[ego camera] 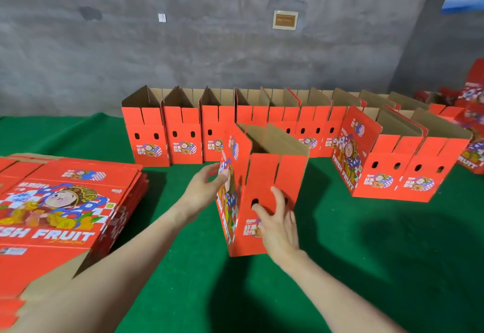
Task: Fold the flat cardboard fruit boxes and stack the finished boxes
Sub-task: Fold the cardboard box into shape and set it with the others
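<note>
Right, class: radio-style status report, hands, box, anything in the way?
Left hand at box side, grip unclear; right hand flat on front. Box upright, top open. Finished row behind, flat stack left.

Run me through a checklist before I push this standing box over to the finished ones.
1. Box stands upright on the green table: ok.
2. Left hand touches its broad printed side, right hand lies flat on its narrow face: ok.
3. Bottom flaps locked: cannot tell, hidden.
4. Bare table between it and the right-hand boxes: ok.
5. Back row stands upright: ok.
6. Flat stack lies left, off that path: ok.
</note>
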`<act>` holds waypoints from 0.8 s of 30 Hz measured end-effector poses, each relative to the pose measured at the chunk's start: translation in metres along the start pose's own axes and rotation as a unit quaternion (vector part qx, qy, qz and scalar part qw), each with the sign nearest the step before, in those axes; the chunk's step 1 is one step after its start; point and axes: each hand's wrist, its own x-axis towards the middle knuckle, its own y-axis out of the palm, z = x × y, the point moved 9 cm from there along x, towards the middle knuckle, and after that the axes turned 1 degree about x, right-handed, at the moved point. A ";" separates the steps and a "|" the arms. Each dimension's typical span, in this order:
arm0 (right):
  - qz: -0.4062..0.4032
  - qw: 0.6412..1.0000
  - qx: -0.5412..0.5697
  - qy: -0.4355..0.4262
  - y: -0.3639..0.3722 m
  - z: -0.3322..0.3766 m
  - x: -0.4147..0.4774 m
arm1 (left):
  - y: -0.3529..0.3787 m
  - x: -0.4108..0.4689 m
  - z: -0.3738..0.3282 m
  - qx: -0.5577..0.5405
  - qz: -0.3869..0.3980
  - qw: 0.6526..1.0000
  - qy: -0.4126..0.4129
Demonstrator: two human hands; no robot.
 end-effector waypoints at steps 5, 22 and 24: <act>0.022 0.998 -0.001 -0.056 0.024 0.018 -0.031 | 0.009 0.002 0.000 0.008 -0.016 1.000 -0.024; 0.182 0.983 0.017 0.028 0.078 -0.016 -0.029 | 0.002 0.008 0.096 0.068 0.009 0.996 -0.051; 0.192 0.981 0.016 0.022 0.084 -0.017 -0.029 | 0.016 -0.007 0.177 0.257 0.049 0.959 -0.111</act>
